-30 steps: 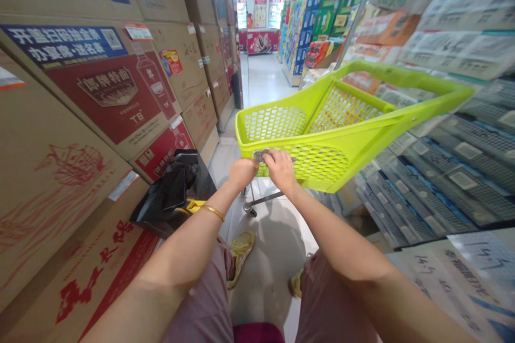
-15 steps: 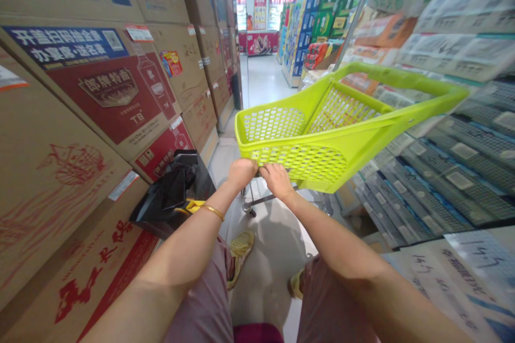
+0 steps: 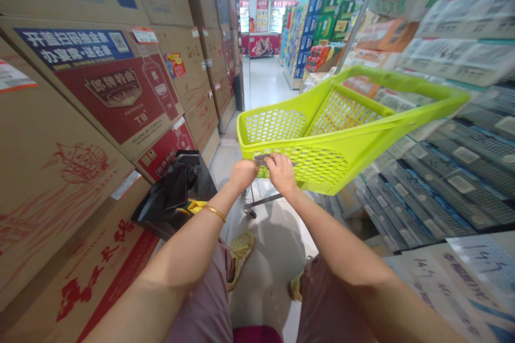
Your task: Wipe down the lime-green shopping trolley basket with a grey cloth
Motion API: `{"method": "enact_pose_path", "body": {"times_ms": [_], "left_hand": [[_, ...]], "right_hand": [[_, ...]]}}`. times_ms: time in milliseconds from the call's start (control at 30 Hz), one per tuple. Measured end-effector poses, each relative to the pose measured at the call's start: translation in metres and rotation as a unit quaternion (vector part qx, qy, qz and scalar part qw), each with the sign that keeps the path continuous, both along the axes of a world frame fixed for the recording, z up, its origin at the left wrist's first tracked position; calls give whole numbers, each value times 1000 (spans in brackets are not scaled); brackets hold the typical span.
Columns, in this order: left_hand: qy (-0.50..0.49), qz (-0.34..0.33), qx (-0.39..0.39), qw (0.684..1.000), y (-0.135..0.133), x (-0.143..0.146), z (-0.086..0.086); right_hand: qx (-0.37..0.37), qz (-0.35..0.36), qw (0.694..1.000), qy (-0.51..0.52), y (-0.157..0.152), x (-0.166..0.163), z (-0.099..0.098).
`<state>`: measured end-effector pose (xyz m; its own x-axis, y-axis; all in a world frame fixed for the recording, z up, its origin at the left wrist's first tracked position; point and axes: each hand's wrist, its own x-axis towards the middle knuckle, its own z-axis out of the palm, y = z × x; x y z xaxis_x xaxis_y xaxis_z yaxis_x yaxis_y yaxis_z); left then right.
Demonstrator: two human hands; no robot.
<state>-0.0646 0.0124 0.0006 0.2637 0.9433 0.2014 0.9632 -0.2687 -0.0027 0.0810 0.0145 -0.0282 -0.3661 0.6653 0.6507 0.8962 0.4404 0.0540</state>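
Both hands are held out together before the near side of a lime-green shopping cart. My left hand is closed, with its fingers curled round one end of a small dark grey-brown thing whose kind I cannot make out. My right hand pinches that same thing from the other side. Part of it shows between the hands and the rest is covered by fingers. Whether the hands touch the cart's wall, I cannot tell. A gold bangle circles my left wrist.
Stacked cartons wall the left side, with a black bag on the floor beside them. Shelves of packaged goods line the right. A cart wheel stands near my left shoe. An aisle runs ahead.
My right hand has risen slightly and shifted right, a little apart from the left. More of the small dark thing shows between them. The cart stays nearly in place.
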Motion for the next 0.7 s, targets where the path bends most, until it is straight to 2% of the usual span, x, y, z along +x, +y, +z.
{"method": "enact_pose_path", "body": {"times_ms": [167, 267, 367, 567, 700], "left_hand": [[5, -11, 17, 1000, 0, -1, -1], [7, -12, 21, 1000, 0, -1, -2], [-4, -12, 17, 1000, 0, -1, -1], [2, -11, -3, 1000, -5, 2, 6], [0, -9, 29, 1000, -13, 9, 14]], "right_hand": [[-40, 35, 995, -90, -7, 4, -27], [-56, 45, 991, -111, -8, 6, -32], [-34, 35, 995, -81, -5, 9, -21], [37, -23, 998, 55, 2, 11, 19], [57, -15, 995, 83, 2, 11, 27]]}}
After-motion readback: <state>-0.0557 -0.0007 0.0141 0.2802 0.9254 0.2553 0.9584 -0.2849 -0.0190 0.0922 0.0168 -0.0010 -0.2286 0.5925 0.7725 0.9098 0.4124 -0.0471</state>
